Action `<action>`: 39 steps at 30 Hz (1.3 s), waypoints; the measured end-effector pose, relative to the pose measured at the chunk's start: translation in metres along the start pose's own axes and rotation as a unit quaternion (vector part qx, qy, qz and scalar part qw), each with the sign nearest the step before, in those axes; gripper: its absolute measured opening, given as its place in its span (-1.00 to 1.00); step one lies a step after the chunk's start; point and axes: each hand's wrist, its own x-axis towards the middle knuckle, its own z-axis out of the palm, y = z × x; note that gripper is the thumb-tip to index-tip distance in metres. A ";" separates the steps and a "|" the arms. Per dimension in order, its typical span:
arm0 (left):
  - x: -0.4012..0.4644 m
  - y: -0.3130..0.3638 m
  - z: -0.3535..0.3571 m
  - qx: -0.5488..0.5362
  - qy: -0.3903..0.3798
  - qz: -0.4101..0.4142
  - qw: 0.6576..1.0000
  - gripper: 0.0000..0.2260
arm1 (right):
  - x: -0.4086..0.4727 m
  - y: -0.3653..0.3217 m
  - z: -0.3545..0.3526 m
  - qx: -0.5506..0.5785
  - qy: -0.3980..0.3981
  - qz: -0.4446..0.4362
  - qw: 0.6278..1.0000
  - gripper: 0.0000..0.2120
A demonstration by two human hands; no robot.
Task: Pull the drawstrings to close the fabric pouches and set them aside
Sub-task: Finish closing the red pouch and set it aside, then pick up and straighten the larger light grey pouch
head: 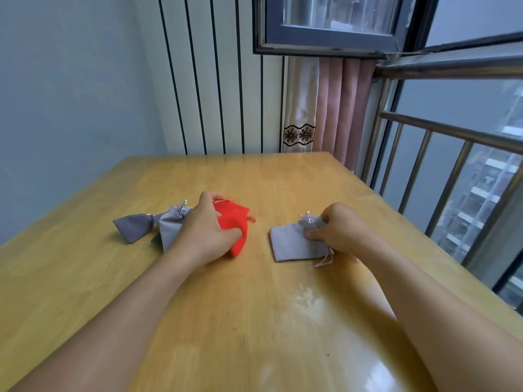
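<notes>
At frame centre on the table (283,321), the left hand (208,230) grips the red pouch (236,222) while the right hand (339,226) pinches the grey pouch (291,244) just right of centre.

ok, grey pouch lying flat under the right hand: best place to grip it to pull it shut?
Take the cords, not the cloth. The flat grey pouch lies with its gathered mouth toward the right hand; one drawstring end trails off its near right corner, another tuft sits at the far corner. Probably pinch each from the right, pulling the two ends apart.
</notes>
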 end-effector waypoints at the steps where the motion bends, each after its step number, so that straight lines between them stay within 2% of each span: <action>1: -0.002 -0.001 -0.003 0.061 0.020 0.022 0.998 -0.40 | 0.001 0.000 0.001 0.019 0.010 -0.018 1.000 -0.61; 3: -0.009 0.002 -0.008 0.185 0.071 0.062 0.978 -0.44 | 0.002 0.001 0.001 0.104 0.030 -0.063 0.992 -0.74; 5: -0.010 0.006 -0.012 0.249 0.128 0.106 0.954 -0.54 | -0.001 -0.003 -0.002 0.211 0.035 -0.106 0.971 -0.83; 7: -0.009 0.010 -0.011 0.184 0.165 0.165 0.955 -0.62 | -0.004 -0.007 -0.005 0.287 -0.008 -0.140 0.948 -0.78; 9: -0.010 0.013 -0.002 0.073 0.131 0.221 0.964 -0.60 | -0.007 -0.010 -0.007 0.318 -0.083 -0.149 0.933 -0.69; 11: -0.016 0.013 0.012 0.076 0.040 0.263 0.961 -0.56 | -0.006 -0.005 -0.009 0.261 -0.118 -0.124 0.950 -0.58; 13: -0.018 0.004 0.022 0.165 -0.038 0.271 0.948 -0.55 | -0.004 0.002 -0.016 0.169 -0.113 -0.086 0.975 -0.42; 16: -0.016 -0.005 0.029 0.229 -0.098 0.247 0.936 -0.56 | -0.009 0.006 -0.031 0.055 -0.089 -0.059 0.993 -0.25; 17: -0.015 -0.005 0.031 0.239 -0.100 0.243 0.935 -0.56 | -0.010 0.006 -0.034 0.014 -0.072 -0.059 0.996 -0.28; 21: -0.014 -0.001 0.033 0.226 -0.051 0.229 0.945 -0.59 | -0.012 0.007 -0.038 -0.108 -0.045 -0.018 0.993 -0.64; 23: -0.014 0.001 0.034 0.178 -0.049 0.236 0.954 -0.69 | -0.011 0.008 -0.039 -0.111 -0.069 0.002 0.991 -0.71; 25: -0.015 0.003 0.037 0.110 -0.055 0.246 0.962 -0.79 | -0.014 0.008 -0.039 -0.121 -0.071 -0.015 0.990 -0.78; 28: -0.015 0.003 0.044 0.030 -0.047 0.232 0.971 -0.76 | -0.015 0.005 -0.044 -0.104 0.001 -0.122 0.987 -0.91; 30: -0.016 0.006 0.046 -0.051 -0.048 0.199 0.978 -0.62 | -0.019 -0.001 -0.048 0.021 0.018 -0.221 0.975 -0.94; 32: -0.016 0.011 0.044 -0.173 -0.090 0.153 0.969 -0.54 | -0.027 -0.014 -0.049 0.203 -0.050 -0.272 0.939 -0.93; 33: -0.016 0.013 0.043 -0.242 -0.113 0.132 0.955 -0.57 | -0.030 -0.018 -0.047 0.270 -0.081 -0.276 0.919 -0.94; 35: -0.016 0.015 0.039 -0.322 -0.134 0.110 0.931 -0.73 | -0.031 -0.025 -0.035 0.304 -0.086 -0.288 0.904 -0.95; 37: -0.016 0.016 0.036 -0.316 -0.114 0.105 0.936 -0.71 | -0.027 -0.027 -0.019 0.293 -0.063 -0.290 0.909 -0.94; 39: -0.016 0.016 0.034 -0.341 -0.095 0.067 0.933 -0.69 | -0.023 -0.026 -0.008 0.306 -0.077 -0.267 0.911 -0.86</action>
